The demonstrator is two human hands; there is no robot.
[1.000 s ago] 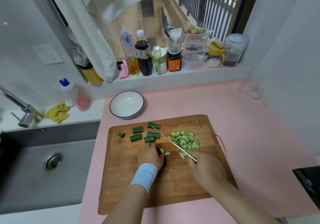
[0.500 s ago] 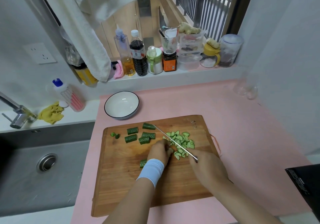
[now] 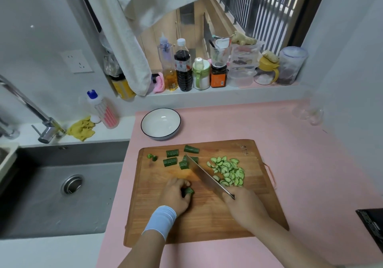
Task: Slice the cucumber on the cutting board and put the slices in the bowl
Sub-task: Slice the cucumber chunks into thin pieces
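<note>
Under your left hand [image 3: 175,195], near the middle of the wooden cutting board [image 3: 207,226], your curled fingers and thumb pinch a short cucumber piece [image 3: 189,191]. Its dark green end pokes out to the right of your fingertips, toward the blade. The rest is hidden, so its long axis is unclear.

Your right hand [image 3: 244,207] is wrapped round the handle of a knife [image 3: 207,176]. The blade's long axis runs diagonally from your right fingers, away and to the left, and passes just right of the held piece. Its tip reaches in among the cucumber chunks [image 3: 172,154] beyond your left fingers, most of which lie roughly left to right.

Beyond your right fingers, right of the blade, sits a heap of half-moon slices [image 3: 228,171]. Past the board's far edge, beyond your left fingers, a white bowl [image 3: 160,122] stands on the pink counter [image 3: 290,143].
</note>
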